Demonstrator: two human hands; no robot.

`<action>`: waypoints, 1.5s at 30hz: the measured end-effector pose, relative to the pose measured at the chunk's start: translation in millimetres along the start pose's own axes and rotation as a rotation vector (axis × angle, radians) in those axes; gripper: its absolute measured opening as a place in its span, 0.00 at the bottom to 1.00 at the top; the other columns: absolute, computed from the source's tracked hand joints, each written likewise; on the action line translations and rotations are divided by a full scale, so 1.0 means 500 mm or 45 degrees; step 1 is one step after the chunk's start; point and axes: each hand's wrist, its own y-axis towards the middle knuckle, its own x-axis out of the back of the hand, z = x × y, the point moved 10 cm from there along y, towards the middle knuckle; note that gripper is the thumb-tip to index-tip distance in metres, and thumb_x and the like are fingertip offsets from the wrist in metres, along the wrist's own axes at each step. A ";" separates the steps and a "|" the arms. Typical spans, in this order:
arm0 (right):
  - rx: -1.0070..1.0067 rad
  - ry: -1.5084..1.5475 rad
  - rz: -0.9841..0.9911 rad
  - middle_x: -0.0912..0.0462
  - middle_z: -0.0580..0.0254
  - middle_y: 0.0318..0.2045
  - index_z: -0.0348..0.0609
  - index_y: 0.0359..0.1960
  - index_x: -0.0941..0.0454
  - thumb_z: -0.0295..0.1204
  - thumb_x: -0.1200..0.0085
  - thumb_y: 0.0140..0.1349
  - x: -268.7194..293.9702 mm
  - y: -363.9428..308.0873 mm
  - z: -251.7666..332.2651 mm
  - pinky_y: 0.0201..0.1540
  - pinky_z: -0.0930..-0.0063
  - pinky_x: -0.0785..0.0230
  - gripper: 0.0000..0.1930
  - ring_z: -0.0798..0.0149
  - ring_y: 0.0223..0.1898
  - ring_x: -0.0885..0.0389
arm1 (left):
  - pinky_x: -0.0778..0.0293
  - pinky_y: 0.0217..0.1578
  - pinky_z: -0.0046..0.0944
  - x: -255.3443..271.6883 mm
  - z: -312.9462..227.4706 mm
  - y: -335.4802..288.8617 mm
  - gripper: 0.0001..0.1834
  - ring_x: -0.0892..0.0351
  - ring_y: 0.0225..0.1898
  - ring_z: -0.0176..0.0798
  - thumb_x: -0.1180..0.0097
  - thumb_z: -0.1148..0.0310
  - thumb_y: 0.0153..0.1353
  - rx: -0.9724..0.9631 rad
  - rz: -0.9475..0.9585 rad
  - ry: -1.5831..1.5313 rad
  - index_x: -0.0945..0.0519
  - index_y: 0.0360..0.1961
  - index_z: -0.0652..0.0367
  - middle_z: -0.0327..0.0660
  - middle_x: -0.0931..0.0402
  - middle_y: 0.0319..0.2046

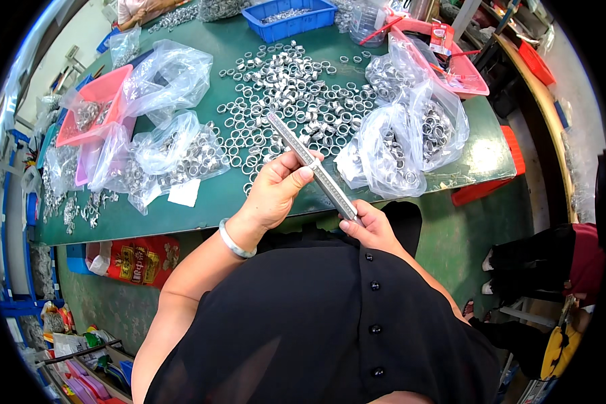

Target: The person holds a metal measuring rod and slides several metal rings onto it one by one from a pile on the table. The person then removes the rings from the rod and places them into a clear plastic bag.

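Observation:
A long metal ring mandrel (332, 189) with scale marks slants between my hands, its narrow end up and to the left over the table. A ring (314, 163) sits around it about midway. My left hand (280, 187) is closed there, thumb and fingers pinching at the ring and the mandrel. Lower down, my right hand (374, 227) grips the mandrel's thick end. Just beyond spreads a loose pile of silvery rings (303, 94) on the green table (202, 225).
Clear bags of rings (411, 145) lie right of the pile, more bags (182, 155) left. Around stand a blue tray (296, 23), pink trays (118, 101) and a red stool (512, 161). Another person's arm (148, 10) is at the far left; someone in black trousers (532, 262) is at right.

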 end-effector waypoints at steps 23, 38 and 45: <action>-0.033 0.109 0.018 0.37 0.77 0.24 0.36 0.38 0.33 0.25 0.51 0.55 -0.002 0.001 -0.001 0.28 0.89 0.47 0.10 0.83 0.26 0.41 | 0.36 0.40 0.29 -0.004 0.000 0.005 0.14 0.31 0.37 0.28 0.50 0.72 0.55 0.008 0.049 -0.048 0.29 0.43 0.63 0.39 0.29 0.41; -0.042 0.046 0.028 0.37 0.77 0.24 0.37 0.37 0.33 0.25 0.51 0.55 0.000 0.008 -0.003 0.27 0.89 0.48 0.09 0.83 0.25 0.42 | 0.33 0.41 0.27 0.004 0.020 0.002 0.16 0.29 0.38 0.28 0.48 0.73 0.54 0.107 0.068 0.017 0.28 0.44 0.63 0.40 0.29 0.43; -0.032 0.061 0.029 0.36 0.77 0.24 0.37 0.38 0.34 0.25 0.51 0.55 -0.001 0.009 0.002 0.27 0.89 0.47 0.09 0.83 0.25 0.41 | 0.33 0.41 0.28 0.004 0.022 0.006 0.16 0.29 0.37 0.28 0.49 0.73 0.54 0.067 0.056 0.034 0.29 0.45 0.64 0.40 0.28 0.42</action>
